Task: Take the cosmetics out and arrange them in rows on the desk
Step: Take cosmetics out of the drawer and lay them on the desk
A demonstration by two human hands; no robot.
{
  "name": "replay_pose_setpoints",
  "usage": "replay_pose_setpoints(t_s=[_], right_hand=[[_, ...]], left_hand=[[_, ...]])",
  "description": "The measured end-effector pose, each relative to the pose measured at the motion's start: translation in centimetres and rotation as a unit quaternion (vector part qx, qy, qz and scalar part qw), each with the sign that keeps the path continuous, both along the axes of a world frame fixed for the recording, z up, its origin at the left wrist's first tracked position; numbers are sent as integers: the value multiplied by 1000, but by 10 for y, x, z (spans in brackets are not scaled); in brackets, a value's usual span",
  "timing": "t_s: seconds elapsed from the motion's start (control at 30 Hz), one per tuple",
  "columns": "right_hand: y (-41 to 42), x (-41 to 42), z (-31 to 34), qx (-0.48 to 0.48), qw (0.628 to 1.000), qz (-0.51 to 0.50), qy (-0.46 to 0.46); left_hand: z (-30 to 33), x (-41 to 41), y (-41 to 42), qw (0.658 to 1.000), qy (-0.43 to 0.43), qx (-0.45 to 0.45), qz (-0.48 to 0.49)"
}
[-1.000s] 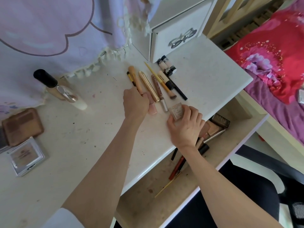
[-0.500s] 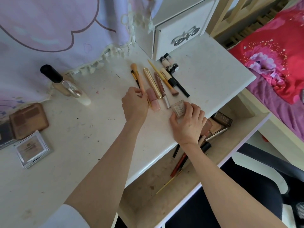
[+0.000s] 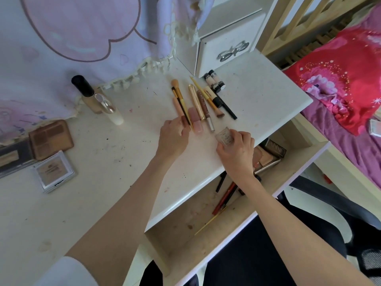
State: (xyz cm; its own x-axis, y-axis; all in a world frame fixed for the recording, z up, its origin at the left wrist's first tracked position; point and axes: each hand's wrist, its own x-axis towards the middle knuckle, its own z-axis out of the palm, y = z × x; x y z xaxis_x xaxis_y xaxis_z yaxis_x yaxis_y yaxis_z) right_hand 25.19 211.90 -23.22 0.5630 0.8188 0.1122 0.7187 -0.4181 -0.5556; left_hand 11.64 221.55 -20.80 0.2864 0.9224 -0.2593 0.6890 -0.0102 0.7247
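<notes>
We list: white desk (image 3: 257, 104); gold tube (image 3: 195, 102); pink gloss tube (image 3: 195, 121); brown palette (image 3: 50, 139); red floral bedding (image 3: 340, 83); lilac cloth (image 3: 82, 27).

row of brushes and tubes (image 3: 199, 104) on white desk (image 3: 103, 162), small clear jar (image 3: 224, 136) beside

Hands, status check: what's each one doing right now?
Left hand pinching black-handled brush in the row. Right hand gripping small clear jar on desk. Nothing blocking.
</notes>
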Motion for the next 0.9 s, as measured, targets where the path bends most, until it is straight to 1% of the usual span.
replay_pose_setpoints(t_s=[0.07, 0.13, 0.2, 0.33, 0.47, 0.6, 0.7, 0.77, 0.8, 0.9], right_hand=[[-8, -11, 6, 14, 1000, 20, 19], [-17, -25, 11, 31, 998, 53, 18], [-25, -43, 17, 37, 996, 81, 16], [-34, -89, 34, -22, 984, 161, 80], [-31, -134, 40, -65, 963, 243, 99], [-13, -186, 41, -72, 950, 290, 89], [11, -221, 38, -79, 947, 303, 67], [28, -241, 34, -87, 950, 294, 63], [36, -249, 32, -90, 952, 287, 60], [54, -266, 23, -100, 959, 261, 35]], left_hand=[[2, -14, -16, 999, 16, -2, -33], [5, -34, -36, 997, 20, 29, -67], [9, -62, -59, 994, 3, 69, -80], [10, -131, -99, 988, 27, 151, -34], [4, -194, -116, 975, 95, 198, 37], [-8, -256, -124, 957, 172, 165, 164], [-19, -298, -124, 948, 214, 96, 213], [-25, -320, -117, 948, 238, 61, 201], [-28, -328, -114, 948, 254, 57, 182], [-34, -340, -111, 939, 310, 79, 124]])
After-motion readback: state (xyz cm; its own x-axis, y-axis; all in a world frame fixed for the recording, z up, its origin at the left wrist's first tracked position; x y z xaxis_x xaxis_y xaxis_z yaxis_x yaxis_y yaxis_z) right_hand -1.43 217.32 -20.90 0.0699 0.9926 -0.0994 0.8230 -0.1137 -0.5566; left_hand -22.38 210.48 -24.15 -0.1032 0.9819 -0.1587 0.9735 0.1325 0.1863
